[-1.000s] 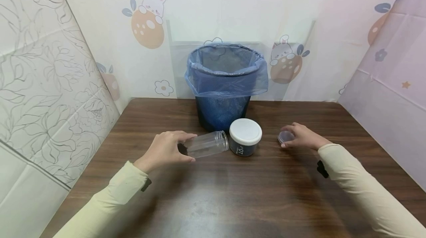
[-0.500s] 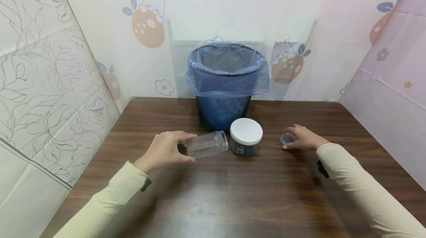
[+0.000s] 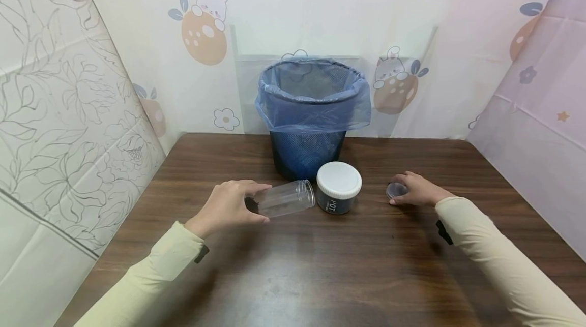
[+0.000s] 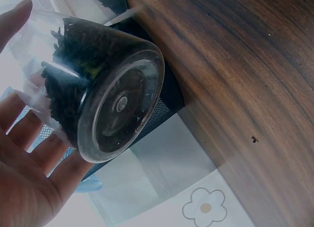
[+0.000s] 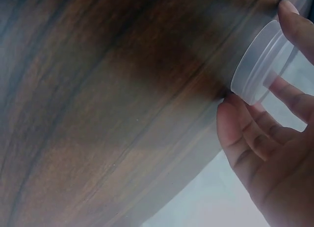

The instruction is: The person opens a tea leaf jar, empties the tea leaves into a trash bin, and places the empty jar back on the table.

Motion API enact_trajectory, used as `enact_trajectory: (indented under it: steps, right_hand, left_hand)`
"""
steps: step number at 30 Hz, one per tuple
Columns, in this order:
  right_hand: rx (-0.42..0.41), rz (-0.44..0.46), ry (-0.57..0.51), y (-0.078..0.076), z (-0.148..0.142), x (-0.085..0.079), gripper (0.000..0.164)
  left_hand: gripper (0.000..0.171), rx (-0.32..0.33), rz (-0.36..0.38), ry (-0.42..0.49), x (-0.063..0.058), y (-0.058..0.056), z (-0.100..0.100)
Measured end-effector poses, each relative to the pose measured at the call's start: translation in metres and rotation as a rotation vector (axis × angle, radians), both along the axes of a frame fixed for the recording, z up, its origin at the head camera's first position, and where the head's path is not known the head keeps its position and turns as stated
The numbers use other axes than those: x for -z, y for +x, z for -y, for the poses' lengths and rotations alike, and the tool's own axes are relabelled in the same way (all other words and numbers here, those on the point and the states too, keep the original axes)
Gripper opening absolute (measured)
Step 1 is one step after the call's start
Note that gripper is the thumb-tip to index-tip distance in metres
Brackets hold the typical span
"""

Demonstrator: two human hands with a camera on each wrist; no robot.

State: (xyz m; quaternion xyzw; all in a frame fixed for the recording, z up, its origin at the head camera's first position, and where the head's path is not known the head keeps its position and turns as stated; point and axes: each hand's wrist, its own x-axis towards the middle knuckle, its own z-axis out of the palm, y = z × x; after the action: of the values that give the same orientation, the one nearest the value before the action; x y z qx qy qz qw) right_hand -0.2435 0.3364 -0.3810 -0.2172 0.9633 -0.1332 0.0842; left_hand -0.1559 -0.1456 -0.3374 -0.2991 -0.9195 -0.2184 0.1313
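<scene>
Clear jar (image 3: 285,201), dark contents (image 4: 73,87) toward its base: tipped nearly on its side, grasped by the left hand (image 3: 226,204), mouth beside the white-lidded tub (image 3: 339,182). Clear lid (image 3: 394,190): pinched in the right hand (image 3: 418,189), toward the table's (image 3: 329,271) right edge. Blue-lined bin (image 3: 309,146): behind the tub, near the far edge.

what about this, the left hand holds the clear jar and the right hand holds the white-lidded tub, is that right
Not quite: the right hand holds a clear lid. The white-lidded tub stands on the table, as the head view shows. The left hand does hold the clear jar.
</scene>
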Motion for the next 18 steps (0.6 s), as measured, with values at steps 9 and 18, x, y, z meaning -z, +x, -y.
enact_trajectory:
  steps: [9,18]
  right_hand:
    - [0.025,0.002,0.008,0.003,0.002,-0.007,0.075]
    - [0.024,-0.078,0.018,-0.006,0.008,-0.031,0.069]
  left_hand:
    - [0.065,-0.005,-0.005,-0.004,-0.005,-0.001,0.001]
    - [0.066,-0.033,-0.013,-0.002,-0.014,-0.007,0.008]
